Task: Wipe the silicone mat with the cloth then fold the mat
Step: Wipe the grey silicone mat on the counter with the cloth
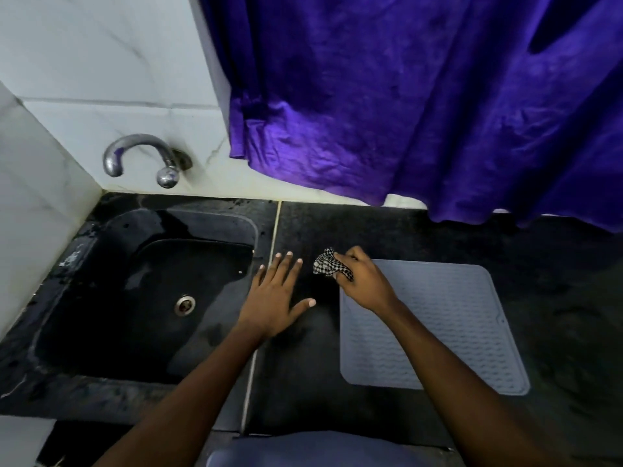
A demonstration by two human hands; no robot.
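The dark worktop carries the grey silicone mat, flat and unfolded, right of centre. The left grip rests flat, fingers spread. The right grip clutches the checked cloth at the mat's upper-left corner, so wiping and folding likely remain.

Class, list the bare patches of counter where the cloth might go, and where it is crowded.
Bare counter lies right of the mat, and in a strip between the mat and the curtain. Crowded: between sink and mat, where the left hand lies flat and the right hand grips the cloth.
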